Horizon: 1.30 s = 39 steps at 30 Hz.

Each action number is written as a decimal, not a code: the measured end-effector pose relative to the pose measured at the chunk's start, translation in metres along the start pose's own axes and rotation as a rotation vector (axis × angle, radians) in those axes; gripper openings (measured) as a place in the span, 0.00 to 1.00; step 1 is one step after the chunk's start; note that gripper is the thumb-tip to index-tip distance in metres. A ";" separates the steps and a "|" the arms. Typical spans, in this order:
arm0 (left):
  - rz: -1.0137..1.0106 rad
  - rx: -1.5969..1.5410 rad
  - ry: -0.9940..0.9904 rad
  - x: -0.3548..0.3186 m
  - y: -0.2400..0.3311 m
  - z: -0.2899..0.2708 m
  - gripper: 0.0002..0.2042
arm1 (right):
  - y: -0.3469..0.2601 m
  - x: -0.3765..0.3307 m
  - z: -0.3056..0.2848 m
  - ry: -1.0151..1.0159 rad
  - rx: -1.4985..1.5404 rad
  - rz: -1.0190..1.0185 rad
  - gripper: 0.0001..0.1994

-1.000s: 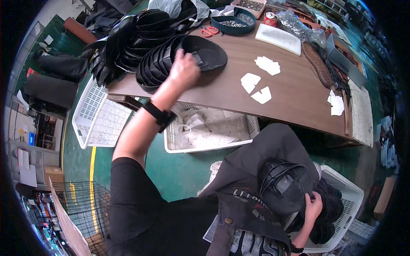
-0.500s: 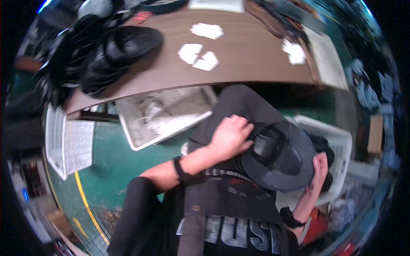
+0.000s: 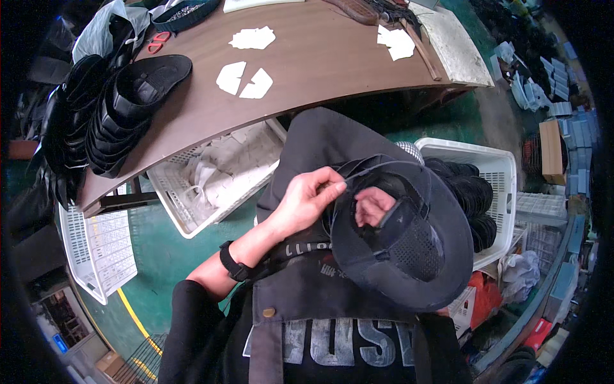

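Since before: my left hand (image 3: pixel 306 198) has slid from the top of the hat to its front edge, and the hat has tipped so I now see inside it.
Left hand: I see its thumb and fingers pressed together on the edge of the black hat (image 3: pixel 409 246), pinching the brim and a thin cord there. A dark watch (image 3: pixel 234 262) sits on this wrist.
Right hand: my right hand (image 3: pixel 373 206) is inside the hat's round middle part, fingers curled. I think it pushes out from within so the hat keeps its shape while the other hand works the edge. I cannot tell if it grips anything.
Hat: it is held up in front of my chest, between both hands, open side toward me.
Beside the right hand: a white basket (image 3: pixel 494 160) with more black hats, close enough to reach.
Past the left hand: a white crate (image 3: pixel 167 191) of pale paper pieces under the brown table (image 3: pixel 332 57).
Far left of that hand: a stack of black hats (image 3: pixel 125 109) on the table.
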<state>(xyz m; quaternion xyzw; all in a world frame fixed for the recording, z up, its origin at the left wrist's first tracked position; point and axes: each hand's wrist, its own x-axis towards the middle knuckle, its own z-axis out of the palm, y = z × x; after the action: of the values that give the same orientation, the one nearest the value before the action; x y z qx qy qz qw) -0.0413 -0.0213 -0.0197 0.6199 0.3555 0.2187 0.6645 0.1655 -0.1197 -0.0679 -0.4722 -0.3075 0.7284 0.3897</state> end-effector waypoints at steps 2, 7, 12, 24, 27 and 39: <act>0.004 0.000 -0.016 0.000 0.004 0.003 0.08 | 0.008 0.012 0.005 -0.086 0.157 -0.045 0.23; 0.133 0.241 -0.093 0.007 0.010 0.011 0.06 | -0.020 0.007 0.038 0.213 -0.009 -0.147 0.15; -0.029 0.104 -0.070 0.019 0.011 -0.004 0.07 | -0.017 0.007 0.019 0.305 -0.097 -0.125 0.08; 0.307 1.592 0.446 0.076 -0.055 -0.158 0.29 | 0.004 0.002 -0.012 0.556 -0.076 -0.188 0.14; 0.431 1.374 0.393 0.066 -0.058 -0.150 0.21 | 0.006 -0.002 -0.014 0.557 -0.004 -0.286 0.12; 0.103 0.015 0.119 0.018 0.008 -0.023 0.06 | -0.018 0.013 0.015 0.480 -0.140 -0.190 0.08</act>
<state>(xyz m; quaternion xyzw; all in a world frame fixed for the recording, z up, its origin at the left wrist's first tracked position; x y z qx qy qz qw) -0.0450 0.0083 -0.0153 0.6284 0.3634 0.2864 0.6253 0.1530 -0.1005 -0.0532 -0.6264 -0.2986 0.5327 0.4845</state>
